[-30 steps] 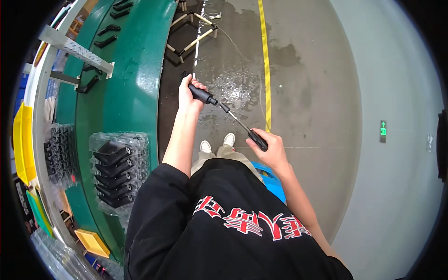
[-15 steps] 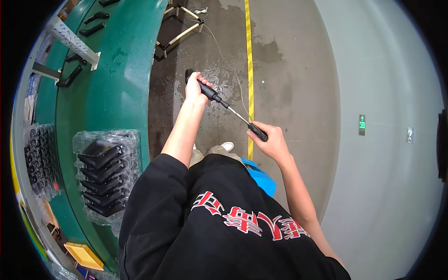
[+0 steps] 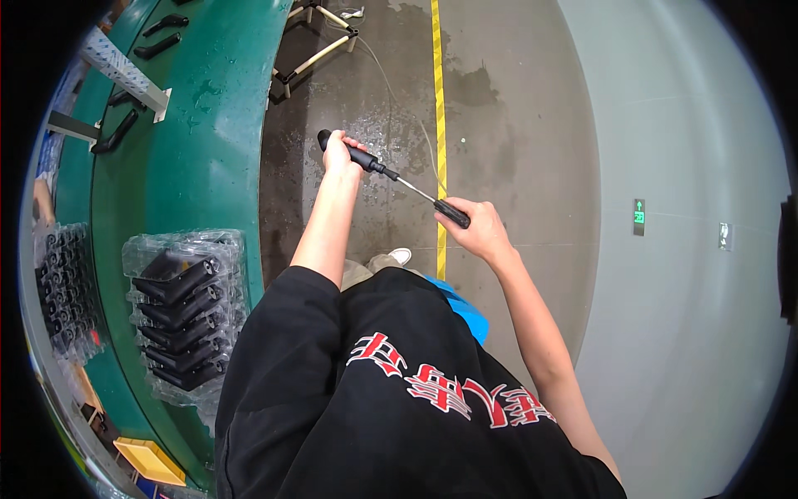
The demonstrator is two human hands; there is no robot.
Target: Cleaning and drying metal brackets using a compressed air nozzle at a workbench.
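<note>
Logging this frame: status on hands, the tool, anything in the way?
Left hand gripping the black handle. Right hand closed on the other end of the wand. Held out over the wet floor. Green table to the left, nothing between.

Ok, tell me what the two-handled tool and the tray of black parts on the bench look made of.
Tool: the two end grips look like matte black rubber or plastic, dull with no glare; the thin shaft between them looks like bare metal, silvery and glinting. The left hand and right hand each grip one end. Tray: thin clear plastic, glossy and see-through.
</note>
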